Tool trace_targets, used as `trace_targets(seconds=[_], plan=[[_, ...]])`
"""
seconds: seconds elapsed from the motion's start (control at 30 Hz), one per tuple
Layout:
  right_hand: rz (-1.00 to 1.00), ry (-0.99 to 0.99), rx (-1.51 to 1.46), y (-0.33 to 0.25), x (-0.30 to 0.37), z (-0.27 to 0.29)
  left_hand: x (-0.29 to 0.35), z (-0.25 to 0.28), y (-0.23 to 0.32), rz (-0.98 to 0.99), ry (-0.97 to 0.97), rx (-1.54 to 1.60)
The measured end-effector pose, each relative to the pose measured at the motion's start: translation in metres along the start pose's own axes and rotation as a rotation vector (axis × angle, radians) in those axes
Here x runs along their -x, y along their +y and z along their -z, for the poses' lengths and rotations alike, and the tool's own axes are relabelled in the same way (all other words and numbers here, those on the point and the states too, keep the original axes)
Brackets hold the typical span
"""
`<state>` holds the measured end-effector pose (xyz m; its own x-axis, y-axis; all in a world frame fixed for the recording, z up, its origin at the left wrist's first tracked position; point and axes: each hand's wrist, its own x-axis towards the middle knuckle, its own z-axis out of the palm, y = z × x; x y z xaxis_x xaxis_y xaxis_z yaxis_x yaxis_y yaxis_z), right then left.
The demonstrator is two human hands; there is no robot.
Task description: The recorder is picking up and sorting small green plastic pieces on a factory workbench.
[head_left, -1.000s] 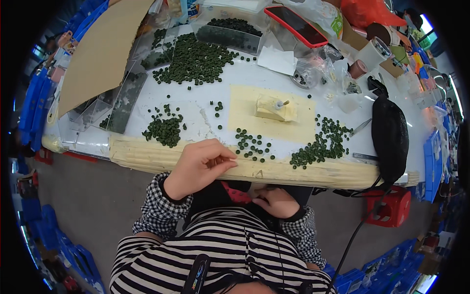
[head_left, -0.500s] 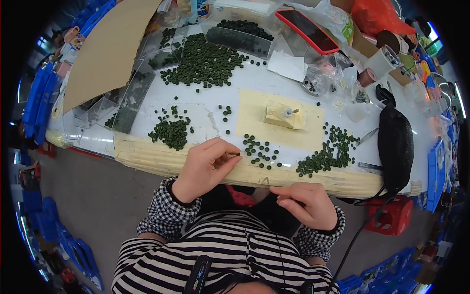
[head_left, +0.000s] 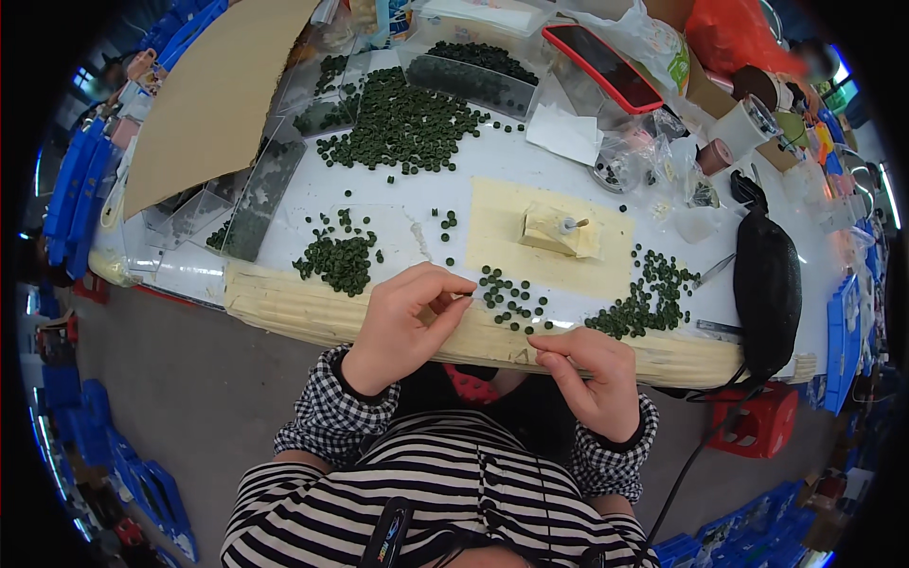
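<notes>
Between the thumb and forefinger of my left hand (head_left: pixel 402 322) is a small dark green bead-like piece (head_left: pixel 466 294), held above the table's front edge. My right hand (head_left: pixel 597 374) is over the padded edge, thumb and forefinger close together. Anything between them is too small to make out. Its forefinger tip is near a loose group of green pieces (head_left: pixel 511 300). A bigger pile (head_left: pixel 649 293) lies to the right of that group, and another pile (head_left: pixel 338 263) lies left of my left hand. Behind the loose group, a wrapped block with a short peg (head_left: pixel 559 230) rests on a pale yellow sheet (head_left: pixel 492 213).
A large heap of green pieces (head_left: pixel 402 123) spreads across the back, beside a clear bin (head_left: pixel 473 85). Cardboard (head_left: pixel 213 95) covers clear trays at left. A red-cased phone (head_left: pixel 603 68), a black pouch (head_left: pixel 767 284) and tweezers (head_left: pixel 713 272) lie toward the right.
My right hand has moved up from the table's edge toward the loose green pieces, its thumb and forefinger now closer. My left hand still holds its piece. The whole view has shifted slightly.
</notes>
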<state>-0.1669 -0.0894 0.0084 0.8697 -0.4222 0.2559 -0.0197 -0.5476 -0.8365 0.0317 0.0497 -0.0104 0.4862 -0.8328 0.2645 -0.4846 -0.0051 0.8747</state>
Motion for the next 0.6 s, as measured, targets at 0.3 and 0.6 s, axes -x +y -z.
trace_targets(seconds=[0.3, 0.6], plan=[[-0.012, 0.019, -0.014, 0.0055, 0.0026, -0.0049, 0.0033, 0.0043, -0.0061, -0.023, -0.158, -0.063], [-0.028, 0.053, 0.003, 0.0084, 0.0037, -0.0012, 0.0035, 0.0056, -0.0077, -0.083, -0.2, -0.211]])
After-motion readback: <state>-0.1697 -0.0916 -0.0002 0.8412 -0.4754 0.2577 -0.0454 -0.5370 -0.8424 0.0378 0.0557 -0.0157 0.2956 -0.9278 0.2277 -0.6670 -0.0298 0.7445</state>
